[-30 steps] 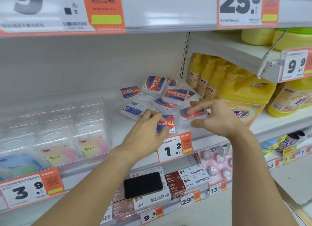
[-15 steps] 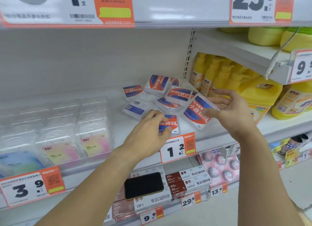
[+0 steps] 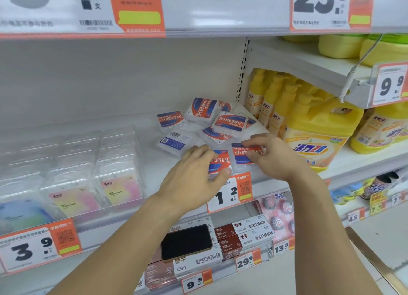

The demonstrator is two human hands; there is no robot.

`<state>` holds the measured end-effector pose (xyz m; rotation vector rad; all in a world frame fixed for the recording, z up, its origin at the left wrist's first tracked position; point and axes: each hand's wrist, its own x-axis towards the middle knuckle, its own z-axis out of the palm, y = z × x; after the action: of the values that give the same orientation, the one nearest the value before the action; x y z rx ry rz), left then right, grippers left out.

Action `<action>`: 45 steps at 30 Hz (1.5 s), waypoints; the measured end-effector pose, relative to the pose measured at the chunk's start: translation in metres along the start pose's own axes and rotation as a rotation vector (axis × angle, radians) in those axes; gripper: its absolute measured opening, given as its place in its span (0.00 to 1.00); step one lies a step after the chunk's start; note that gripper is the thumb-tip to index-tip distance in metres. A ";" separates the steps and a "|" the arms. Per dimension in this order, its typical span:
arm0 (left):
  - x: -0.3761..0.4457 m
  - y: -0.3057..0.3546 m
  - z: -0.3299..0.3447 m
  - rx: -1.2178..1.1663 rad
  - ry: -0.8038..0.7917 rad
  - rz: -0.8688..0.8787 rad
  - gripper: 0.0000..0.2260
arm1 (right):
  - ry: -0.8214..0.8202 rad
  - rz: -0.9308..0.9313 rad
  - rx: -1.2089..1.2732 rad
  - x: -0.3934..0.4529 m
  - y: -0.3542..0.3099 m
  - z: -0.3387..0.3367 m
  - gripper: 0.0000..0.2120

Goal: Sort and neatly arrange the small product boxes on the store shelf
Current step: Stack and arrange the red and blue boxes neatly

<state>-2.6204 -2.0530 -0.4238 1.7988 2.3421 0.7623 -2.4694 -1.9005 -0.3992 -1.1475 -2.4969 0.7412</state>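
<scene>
boxes at shelf front edge: one is being pressed flat under the left hand [image 3: 194, 173], a second box [image 3: 244, 155] is being pinched by the right hand [image 3: 273, 155]. judged light, stiff, slick plastic; best gripped by opposite edges. loose pile [image 3: 212, 122] behind.

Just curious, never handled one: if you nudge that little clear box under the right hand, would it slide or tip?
The clear box probably slides: it lies flat and low on the smooth shelf. Glossy plastic may feel slippery. It looks light, since the right hand steers it with fingertips.
</scene>
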 end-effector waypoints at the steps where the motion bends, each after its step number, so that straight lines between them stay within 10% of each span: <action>1: -0.002 0.002 -0.002 0.032 -0.001 0.009 0.24 | -0.002 0.002 0.013 -0.002 -0.001 -0.001 0.13; 27: -0.011 0.005 -0.009 0.099 -0.062 -0.072 0.30 | -0.021 0.105 0.084 -0.007 -0.016 -0.002 0.17; 36: 0.012 0.017 -0.069 0.182 0.082 -0.083 0.21 | 0.224 0.083 0.030 0.035 -0.047 0.008 0.27; 45: 0.086 -0.013 -0.092 0.377 -0.384 -0.333 0.30 | 0.197 0.114 0.093 0.045 -0.041 0.017 0.16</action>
<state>-2.6908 -2.0061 -0.3304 1.4319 2.5218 -0.0691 -2.5314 -1.8941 -0.3872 -1.2712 -2.2285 0.7280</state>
